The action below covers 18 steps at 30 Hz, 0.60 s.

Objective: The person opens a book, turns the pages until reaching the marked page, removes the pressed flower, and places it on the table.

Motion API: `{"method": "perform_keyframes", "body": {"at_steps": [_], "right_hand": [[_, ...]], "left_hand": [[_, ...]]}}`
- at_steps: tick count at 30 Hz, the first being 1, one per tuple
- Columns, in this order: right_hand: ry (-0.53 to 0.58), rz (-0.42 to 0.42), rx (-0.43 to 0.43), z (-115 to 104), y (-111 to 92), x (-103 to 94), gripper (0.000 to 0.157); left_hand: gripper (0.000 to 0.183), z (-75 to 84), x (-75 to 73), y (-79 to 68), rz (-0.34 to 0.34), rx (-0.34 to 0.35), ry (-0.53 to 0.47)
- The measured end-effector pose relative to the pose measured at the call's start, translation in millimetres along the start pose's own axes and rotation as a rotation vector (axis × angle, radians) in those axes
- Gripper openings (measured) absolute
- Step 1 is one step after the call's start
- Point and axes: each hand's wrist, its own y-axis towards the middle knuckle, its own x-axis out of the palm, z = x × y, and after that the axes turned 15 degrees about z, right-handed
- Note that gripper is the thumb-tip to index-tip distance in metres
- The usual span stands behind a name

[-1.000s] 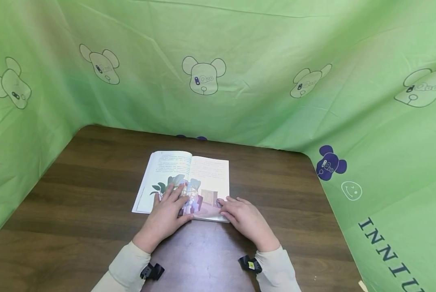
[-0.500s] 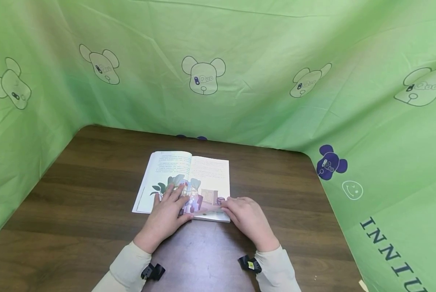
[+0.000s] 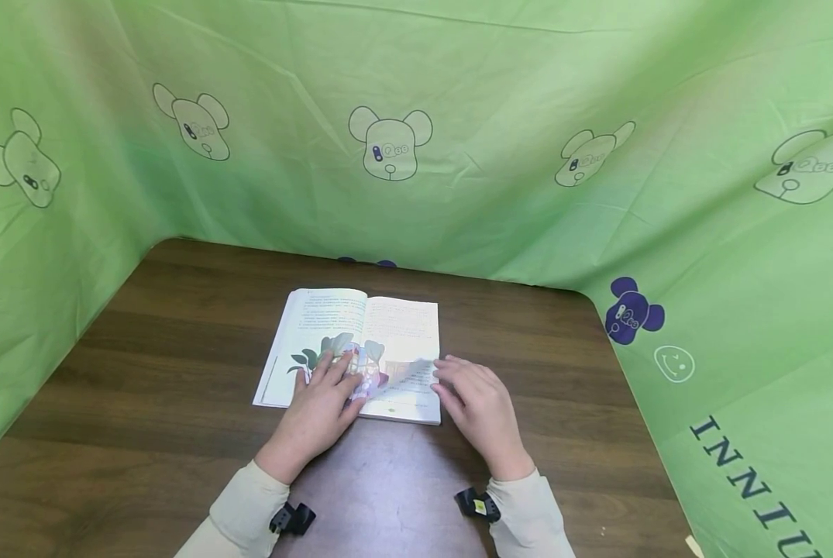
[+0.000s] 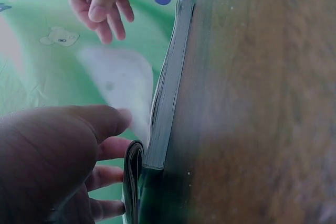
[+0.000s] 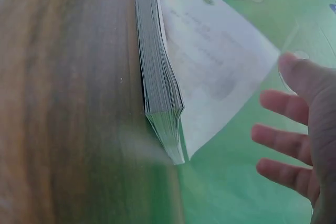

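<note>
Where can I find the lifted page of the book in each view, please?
Head: just below centre, the lifted page, on the right side of the book.
Left wrist: left of centre, blurred, below the right hand.
Right wrist: upper middle, slanting toward that hand.
Shared landmark: the right hand, visible in all three.

Green cloth [image 3: 486, 217] printed with outlined animal heads [image 3: 390, 147] hangs in folds on three sides of the dark wood-grain table [image 3: 172, 349] I view through the head camera. To the right, I make out a purple animal head [image 3: 628, 311], a winking smiley [image 3: 674, 363] and slanting dark letters [image 3: 753, 490]; pale light [image 3: 391, 480] glares off the table's near middle.
</note>
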Motion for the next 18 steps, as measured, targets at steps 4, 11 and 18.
{"method": "perform_keyframes", "body": {"at_steps": [4, 11, 18], "right_hand": [[-0.009, -0.057, 0.05, 1.0, -1.1, 0.8, 0.023], [0.048, -0.496, 0.142, -1.4, -4.4, 3.7, 0.043], [0.088, -0.629, 0.21, -3.2, -9.5, 3.9, 0.049]], "left_hand": [[0.044, -0.3, 0.7, 0.6, 0.022, -0.022, -0.009], [0.071, -2.1, 1.6, 2.4, 0.103, -0.092, -0.072], [0.1, -4.6, 0.1, 3.2, 0.251, -0.09, -0.077]]}}
